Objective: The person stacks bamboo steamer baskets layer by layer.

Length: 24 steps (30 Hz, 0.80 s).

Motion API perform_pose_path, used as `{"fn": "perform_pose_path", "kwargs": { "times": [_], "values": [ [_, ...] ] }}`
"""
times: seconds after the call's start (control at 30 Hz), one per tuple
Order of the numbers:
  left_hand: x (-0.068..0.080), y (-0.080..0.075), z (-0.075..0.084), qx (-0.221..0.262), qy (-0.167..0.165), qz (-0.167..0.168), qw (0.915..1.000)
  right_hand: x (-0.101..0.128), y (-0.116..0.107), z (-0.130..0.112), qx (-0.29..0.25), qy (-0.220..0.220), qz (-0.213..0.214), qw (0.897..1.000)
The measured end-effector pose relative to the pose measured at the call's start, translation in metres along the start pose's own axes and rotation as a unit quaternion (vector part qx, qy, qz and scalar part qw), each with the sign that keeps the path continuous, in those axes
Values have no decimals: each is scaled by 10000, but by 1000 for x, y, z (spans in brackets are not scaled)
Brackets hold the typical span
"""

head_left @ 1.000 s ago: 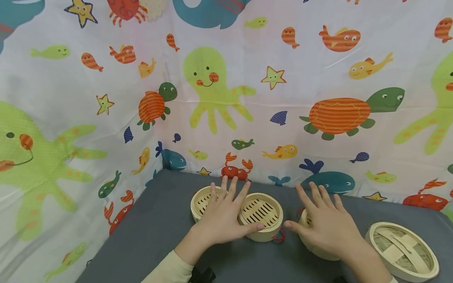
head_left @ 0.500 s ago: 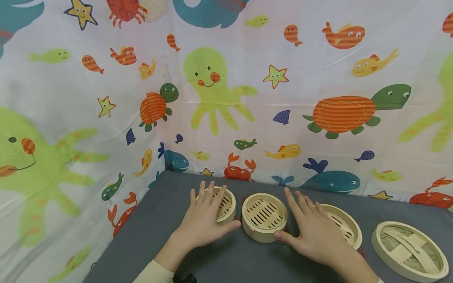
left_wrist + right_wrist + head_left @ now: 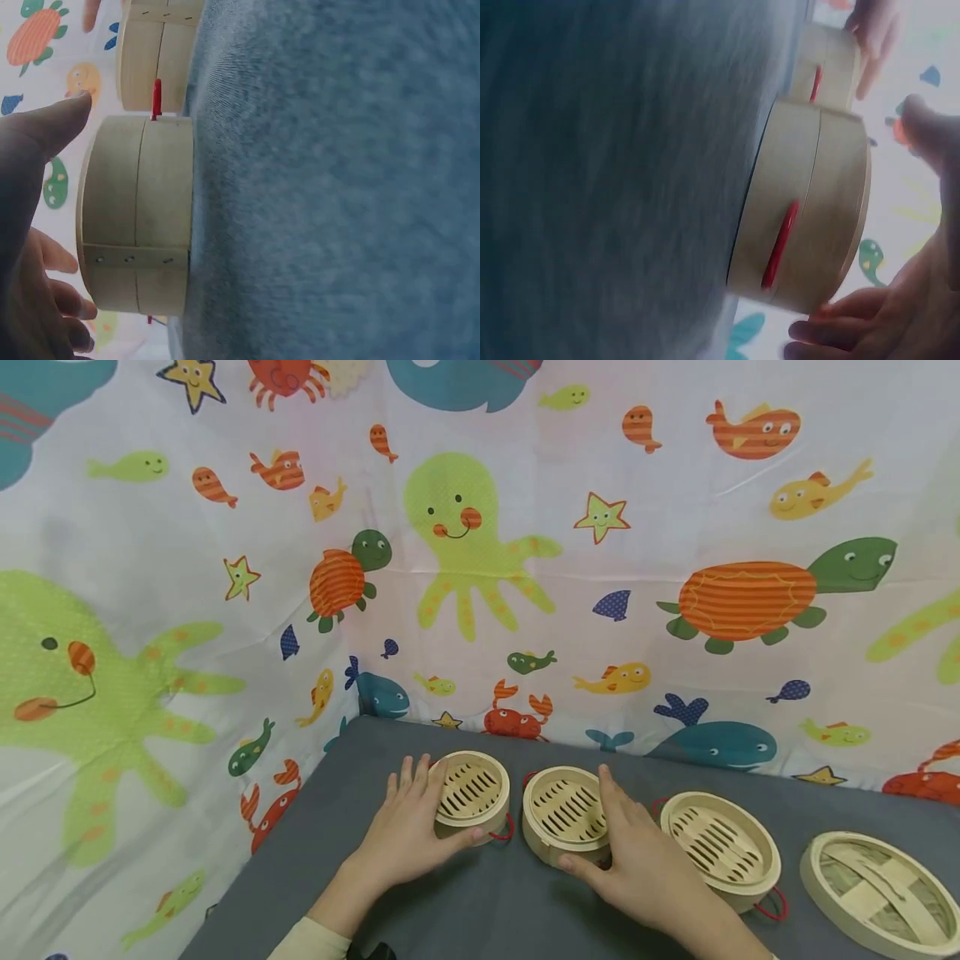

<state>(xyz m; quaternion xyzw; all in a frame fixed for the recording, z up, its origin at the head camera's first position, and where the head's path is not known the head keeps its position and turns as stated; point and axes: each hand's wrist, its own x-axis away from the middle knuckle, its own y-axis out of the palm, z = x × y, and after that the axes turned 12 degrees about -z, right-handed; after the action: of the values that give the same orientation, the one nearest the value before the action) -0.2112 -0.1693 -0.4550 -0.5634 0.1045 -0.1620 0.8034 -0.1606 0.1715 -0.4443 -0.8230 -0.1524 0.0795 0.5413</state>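
Both hands are down on the grey tabletop (image 3: 315, 843), each one cupped loosely against a small bamboo steamer basket. The left hand (image 3: 408, 831) sits on the left side of the left basket (image 3: 471, 792), fingers spread and mostly straight along its wall, thumb lying along the near edge. It's a light touch, not a real grip. The right hand (image 3: 637, 868) is against the right side of the middle basket (image 3: 564, 814), fingers stretched up its far-right rim, thumb pointing left along the near side, same relaxed open hold.

The two baskets stand just beside each other, toward the far edge of the table. Right of them is a larger basket (image 3: 722, 845), and furthest right a woven lid (image 3: 881, 893).

The left wrist view gives the left basket (image 3: 139, 229) side-on, with its red loop (image 3: 156, 99) and the thumb (image 3: 49, 131) just off the rim. The right wrist view shows the middle basket's (image 3: 810, 210) side wall and red cord (image 3: 780, 244), which the head view mostly hides. Behind everything hangs a sea-creature curtain (image 3: 480, 552).
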Motion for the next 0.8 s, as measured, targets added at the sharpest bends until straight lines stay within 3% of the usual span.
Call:
{"fn": "perform_pose_path", "kwargs": {
  "times": [0.17,0.27,0.5,0.8],
  "values": [
    [0,4,-5,313,-156,20,9994,-4,4,-4,-749,169,-151,9969],
    [1,5,-8,546,-166,196,9982,-7,6,-4,-976,296,-210,9946],
    [2,10,-14,1099,-176,467,9927,-12,12,1,-1187,389,-117,9921],
    [-3,16,-21,2016,-94,479,9782,-11,21,7,-1386,540,-228,9886]
  ]
}}
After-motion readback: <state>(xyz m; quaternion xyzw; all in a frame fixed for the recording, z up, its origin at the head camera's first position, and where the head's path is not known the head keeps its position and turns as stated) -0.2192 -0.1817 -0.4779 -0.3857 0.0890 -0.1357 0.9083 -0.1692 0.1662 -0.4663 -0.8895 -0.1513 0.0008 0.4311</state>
